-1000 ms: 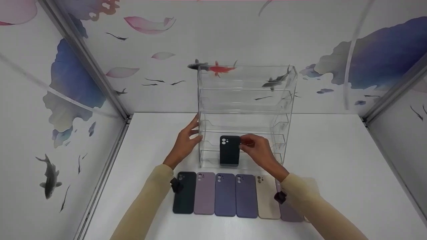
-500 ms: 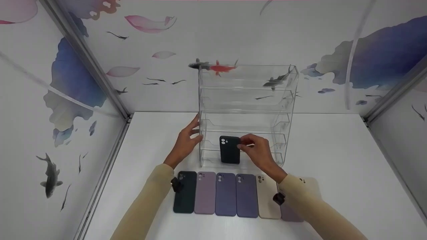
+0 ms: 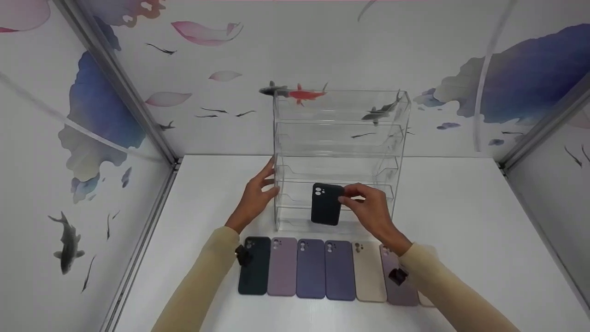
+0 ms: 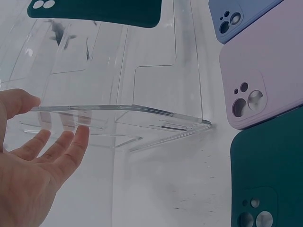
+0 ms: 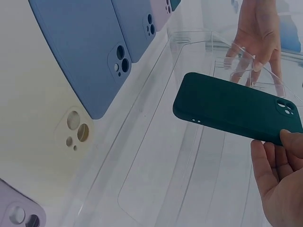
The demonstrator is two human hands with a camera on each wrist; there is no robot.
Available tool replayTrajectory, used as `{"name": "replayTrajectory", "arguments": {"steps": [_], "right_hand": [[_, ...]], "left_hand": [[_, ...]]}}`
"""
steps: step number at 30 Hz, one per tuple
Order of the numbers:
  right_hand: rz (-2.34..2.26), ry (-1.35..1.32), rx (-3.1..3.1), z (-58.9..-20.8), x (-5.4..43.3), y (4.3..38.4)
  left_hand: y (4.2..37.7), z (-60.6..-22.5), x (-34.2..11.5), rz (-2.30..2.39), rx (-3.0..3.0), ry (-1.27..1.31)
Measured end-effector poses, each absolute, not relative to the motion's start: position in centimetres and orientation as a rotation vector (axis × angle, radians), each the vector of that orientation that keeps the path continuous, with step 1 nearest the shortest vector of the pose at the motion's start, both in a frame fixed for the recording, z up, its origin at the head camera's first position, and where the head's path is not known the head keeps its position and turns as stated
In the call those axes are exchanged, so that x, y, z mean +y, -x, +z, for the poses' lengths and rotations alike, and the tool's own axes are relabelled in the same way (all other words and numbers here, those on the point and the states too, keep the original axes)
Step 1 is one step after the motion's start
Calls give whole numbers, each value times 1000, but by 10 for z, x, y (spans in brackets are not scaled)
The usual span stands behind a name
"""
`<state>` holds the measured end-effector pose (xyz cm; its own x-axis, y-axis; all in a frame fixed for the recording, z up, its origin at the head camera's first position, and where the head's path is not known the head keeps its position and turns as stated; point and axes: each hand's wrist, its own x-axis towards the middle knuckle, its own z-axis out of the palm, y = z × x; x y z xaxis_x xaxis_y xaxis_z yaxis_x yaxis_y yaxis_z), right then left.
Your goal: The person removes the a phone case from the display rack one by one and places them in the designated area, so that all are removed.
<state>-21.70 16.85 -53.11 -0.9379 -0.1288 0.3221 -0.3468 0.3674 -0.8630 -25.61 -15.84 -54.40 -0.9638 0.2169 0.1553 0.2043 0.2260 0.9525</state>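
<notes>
My right hand (image 3: 371,210) pinches a dark green phone case (image 3: 326,205) by its right edge between thumb and fingers. The case is upright, camera cutouts at its upper left, in front of the lower tiers of a clear acrylic display rack (image 3: 336,154). In the right wrist view, the green case (image 5: 227,104) hangs over the clear tiers, gripped near its camera end. On the rack's left side my left hand (image 3: 256,193) rests with fingers spread. The left wrist view has the left thumb at the side panel's edge and the fingers (image 4: 71,151) along the panel.
Several phone cases lie side by side before the rack: dark green (image 3: 254,272), lilac (image 3: 282,267), blue-purple (image 3: 311,269), cream (image 3: 370,274) and mauve (image 3: 400,286). My right forearm partly covers another cream case (image 3: 426,299). Patterned walls surround the white table (image 3: 461,221).
The right hand has lifted the dark green case from the rack's bottom front and shifted it right, with a slight tilt. The left hand stays at the rack's side.
</notes>
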Motion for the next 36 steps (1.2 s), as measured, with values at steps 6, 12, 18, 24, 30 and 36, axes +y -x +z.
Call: {"name": "replayTrajectory", "arguments": {"steps": [6, 12, 18, 24, 30, 36], "right_hand": [[1608, -429, -2425, -523, 180, 211], [1599, -428, -2432, -516, 192, 204], [1561, -391, -2439, -512, 206, 196], [1514, -371, -2455, -507, 221, 189], [1470, -372, -2460, -502, 236, 182], [1419, -325, -2494, -499, 253, 175]], "left_hand": [[257, -544, -158, 1892, 2457, -427], [258, -544, -157, 1858, 2493, -433], [258, -543, -156, 1858, 2491, -442], [256, -542, -157, 1847, 2509, -436], [256, -542, -158, 1844, 2501, -416], [254, -542, -158, 1818, 2513, -409]]}}
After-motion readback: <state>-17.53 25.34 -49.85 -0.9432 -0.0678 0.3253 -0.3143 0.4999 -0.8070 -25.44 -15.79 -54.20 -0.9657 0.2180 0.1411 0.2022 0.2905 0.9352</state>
